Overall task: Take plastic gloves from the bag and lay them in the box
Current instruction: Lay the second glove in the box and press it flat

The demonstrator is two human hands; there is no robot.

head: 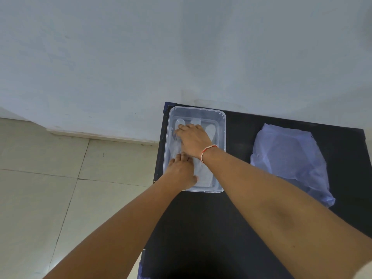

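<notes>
A clear plastic box (221, 125) stands at the far left of a black table (201, 218). Thin clear plastic gloves (203, 174) lie flat inside it, fingertips toward the wall. My right hand (193, 137), with a red and white thread at the wrist, rests palm down on the gloves' finger end. My left hand (181, 170) presses flat on the gloves' cuff end near the box's front left corner. Both hands have fingers spread and grip nothing that I can see. A translucent plastic bag (289, 158) lies flat on the table to the right of the box.
The table stands against a pale wall (181, 47). Left of the table's edge is a tiled floor (50, 188). Black table surface lies between me and the box.
</notes>
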